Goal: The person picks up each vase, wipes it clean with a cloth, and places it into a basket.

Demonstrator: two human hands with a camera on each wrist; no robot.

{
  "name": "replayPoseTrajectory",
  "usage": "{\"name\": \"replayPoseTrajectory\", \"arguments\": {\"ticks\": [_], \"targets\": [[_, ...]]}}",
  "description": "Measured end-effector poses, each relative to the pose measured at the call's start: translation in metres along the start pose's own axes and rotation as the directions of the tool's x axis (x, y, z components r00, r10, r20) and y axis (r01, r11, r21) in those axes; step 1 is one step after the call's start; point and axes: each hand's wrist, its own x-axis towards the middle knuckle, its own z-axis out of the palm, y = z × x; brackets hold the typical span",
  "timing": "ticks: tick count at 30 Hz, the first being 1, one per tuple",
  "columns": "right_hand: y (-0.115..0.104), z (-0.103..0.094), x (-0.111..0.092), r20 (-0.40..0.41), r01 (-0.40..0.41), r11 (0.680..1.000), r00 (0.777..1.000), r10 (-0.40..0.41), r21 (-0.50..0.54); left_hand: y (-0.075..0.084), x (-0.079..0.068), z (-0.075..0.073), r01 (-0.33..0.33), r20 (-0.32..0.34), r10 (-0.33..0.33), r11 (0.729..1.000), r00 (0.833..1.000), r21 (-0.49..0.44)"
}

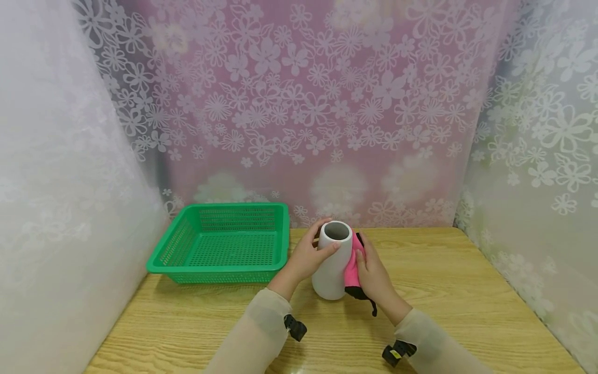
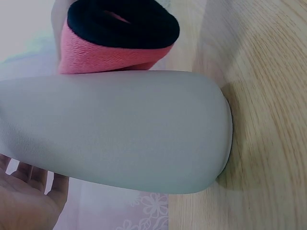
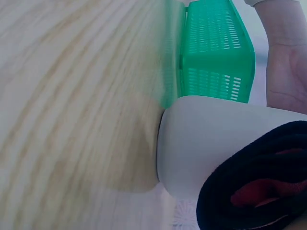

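A white vase [image 1: 330,272] with a round open mouth stands upright on the wooden table. My left hand [image 1: 306,255] grips it near the top, thumb on the near side and fingers around the far left. On the other side, my right hand [image 1: 374,270] holds a folded pink cloth with black edging [image 1: 353,265] against the vase wall. A short black loop dangles from the cloth. In the left wrist view the pink cloth [image 2: 105,56] lies along the vase's smooth side [image 2: 124,129]. The right wrist view shows the cloth's rolled black edge [image 3: 216,189] close up.
A green slotted plastic basket [image 1: 218,269] sits on the table left of the vase, near my left forearm. Patterned floral curtains [image 1: 317,114] hang behind the table [image 1: 434,291] and along both sides. A small black camera is strapped to each wrist.
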Motion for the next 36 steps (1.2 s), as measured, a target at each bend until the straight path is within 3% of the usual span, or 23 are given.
{"name": "replayPoseTrajectory", "arguments": {"ticks": [11, 22, 36], "targets": [[0.009, 0.003, 0.001, 0.106, -0.082, 0.995, 0.991, 0.087, -0.050, -0.003, 0.002, 0.001, 0.014, -0.005, -0.014, 1.000, 1.000, -0.012], [0.014, 0.006, -0.004, 0.171, -0.183, 0.977, 0.965, 0.199, -0.110, -0.004, 0.003, 0.001, -0.004, -0.006, 0.004, 1.000, 1.000, -0.008], [0.020, 0.009, -0.005, 0.212, -0.211, 0.966, 0.947, 0.240, -0.151, -0.006, 0.003, 0.001, -0.010, -0.009, 0.009, 1.000, 1.000, -0.024]]}}
